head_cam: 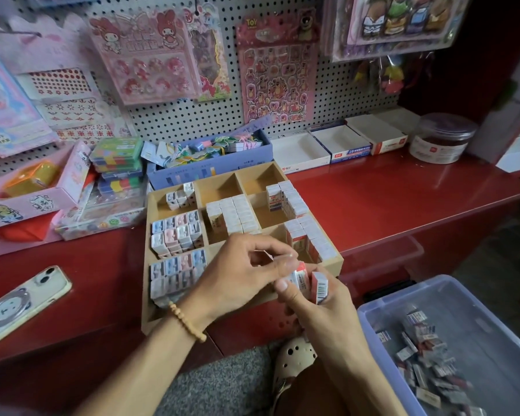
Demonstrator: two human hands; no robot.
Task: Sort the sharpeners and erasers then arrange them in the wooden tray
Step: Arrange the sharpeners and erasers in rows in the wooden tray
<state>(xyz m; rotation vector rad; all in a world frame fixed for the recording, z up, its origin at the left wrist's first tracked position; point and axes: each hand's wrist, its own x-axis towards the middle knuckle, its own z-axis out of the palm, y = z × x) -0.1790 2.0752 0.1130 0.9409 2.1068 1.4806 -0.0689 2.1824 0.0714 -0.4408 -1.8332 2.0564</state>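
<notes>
A wooden tray [332,261] with several compartments is set on a red surface [388,199], in front of a pegboard [342,94] hung with sticker sheets. The left-hand compartments of the tray are filled with small pastel sharpeners [174,235], stood in tight rows. White-wrapped erasers [234,216] are packed in the middle compartment, and more are lined along the right-hand compartments; two compartments at the back are seen with bare wooden floors.

Over the near right corner of the tray, both hands are brought together. A small cluster of wrapped erasers [318,285], red and white with a barcode showing, is gripped in the right hand [327,307], its fingers curled round them. The left hand [243,271], with a beaded bracelet [186,321] at the wrist, is curled with its thumb and fingertips pinching at the top of the same cluster.

To the right, below the surface, a translucent plastic bin [373,331] is seen, with loose erasers heaped inside. A phone [21,298] in a clear case is laid on the surface to the left, well apart from the tray. Open white boxes [336,145] and a lidded round tub [442,138] are lined up behind the tray.
</notes>
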